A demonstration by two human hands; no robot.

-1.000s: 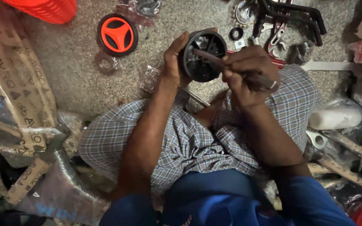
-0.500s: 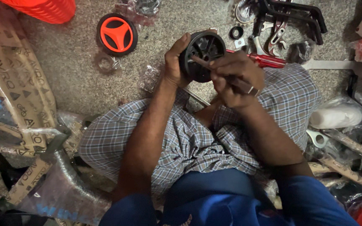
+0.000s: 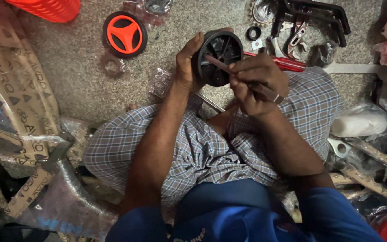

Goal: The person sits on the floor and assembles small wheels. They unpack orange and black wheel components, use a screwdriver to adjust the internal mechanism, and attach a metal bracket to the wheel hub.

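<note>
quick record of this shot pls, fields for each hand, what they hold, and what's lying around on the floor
left hand: left hand grips the rim of a small black wheel, held up over the lap
right hand: right hand holds a thin metal tool, tip at the wheel's hub
lap: checked cloth over the crossed legs
floor ahead: orange and black wheel lying flat on the speckled floor
floor upper right: black metal parts, a red bar
left side: wrapped bicycle frame

Black plastic wheel matt; floor rough speckled stone.
</note>
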